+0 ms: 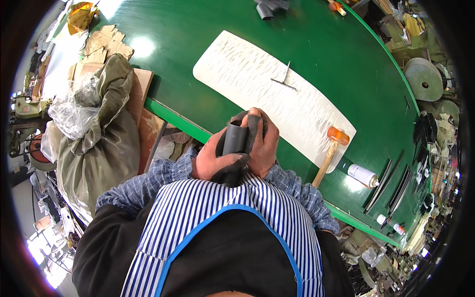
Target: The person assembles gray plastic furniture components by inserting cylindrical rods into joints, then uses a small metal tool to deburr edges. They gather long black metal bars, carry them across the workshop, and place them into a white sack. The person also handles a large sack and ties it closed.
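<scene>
Close in front of my chest, at the near edge of the green table, both hands are closed round a dark grey tube fitting (234, 139). Its round open end faces up. My left hand (210, 157) wraps its left and lower side. On the other side, my right hand (263, 143) grips it with the fingertips near the top. Dark patches show on and between the fingers; whether they are glove or part of the fitting is unclear. Beyond the hands, a long white wrinkled sheet (232, 62) carries a T-handle wrench (284, 82).
An orange-headed mallet (328, 154) rests partly on the sheet's right end. Further right are a spray can (363, 175) and black strips (400, 189). Grey fittings (269, 8) lie at the far edge. A large sack (101, 143) and torn cardboard (106, 43) are at left.
</scene>
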`<action>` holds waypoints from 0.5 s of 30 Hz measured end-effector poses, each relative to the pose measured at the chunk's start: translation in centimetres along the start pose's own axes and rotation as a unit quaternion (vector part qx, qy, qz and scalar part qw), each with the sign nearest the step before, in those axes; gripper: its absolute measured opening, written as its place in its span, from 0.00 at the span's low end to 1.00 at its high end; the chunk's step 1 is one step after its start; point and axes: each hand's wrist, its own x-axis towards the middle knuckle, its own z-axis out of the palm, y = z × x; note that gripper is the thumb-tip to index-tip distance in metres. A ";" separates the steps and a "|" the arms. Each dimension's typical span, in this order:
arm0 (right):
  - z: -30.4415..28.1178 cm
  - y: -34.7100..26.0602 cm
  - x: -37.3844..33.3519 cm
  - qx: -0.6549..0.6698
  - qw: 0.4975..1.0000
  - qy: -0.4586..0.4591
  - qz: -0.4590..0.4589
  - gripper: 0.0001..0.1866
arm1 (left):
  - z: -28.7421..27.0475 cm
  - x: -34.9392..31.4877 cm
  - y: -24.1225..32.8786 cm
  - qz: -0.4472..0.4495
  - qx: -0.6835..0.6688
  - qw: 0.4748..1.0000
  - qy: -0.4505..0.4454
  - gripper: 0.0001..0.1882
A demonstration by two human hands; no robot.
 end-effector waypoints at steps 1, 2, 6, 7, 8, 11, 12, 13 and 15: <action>-0.1 0.2 -0.1 0.008 1.000 -0.006 0.019 0.22 | 0.0 -0.1 0.1 -0.006 0.011 1.000 0.001 0.39; -0.2 0.5 -0.1 -0.010 1.000 -0.002 -0.009 0.21 | 0.0 -0.2 0.2 -0.016 0.014 1.000 0.013 0.38; -0.5 0.5 0.0 0.054 0.995 -0.034 0.073 0.17 | 0.0 -0.4 0.6 -0.086 0.064 0.994 0.017 0.39; -0.6 0.4 0.1 0.068 0.994 -0.040 0.073 0.16 | 0.0 -0.4 0.6 -0.071 0.036 0.997 0.014 0.39; -0.7 0.1 0.2 0.087 0.994 -0.044 0.055 0.15 | -0.1 -0.3 0.7 -0.047 0.011 0.999 0.012 0.39; -1.5 -0.9 0.5 0.206 0.977 -0.033 0.048 0.14 | -0.3 -0.1 0.8 -0.024 -0.033 0.999 0.030 0.37; -2.2 -1.4 0.6 0.124 0.992 -0.029 -0.020 0.13 | -0.3 0.1 0.9 -0.036 -0.021 0.998 0.052 0.36; -2.7 -1.8 0.7 0.056 0.991 -0.029 -0.116 0.12 | -0.4 0.3 1.0 -0.043 -0.010 0.995 0.086 0.36; -3.8 -2.6 0.8 -0.133 0.956 -0.125 -0.229 0.13 | -0.4 1.0 1.5 0.021 -0.057 0.997 0.039 0.35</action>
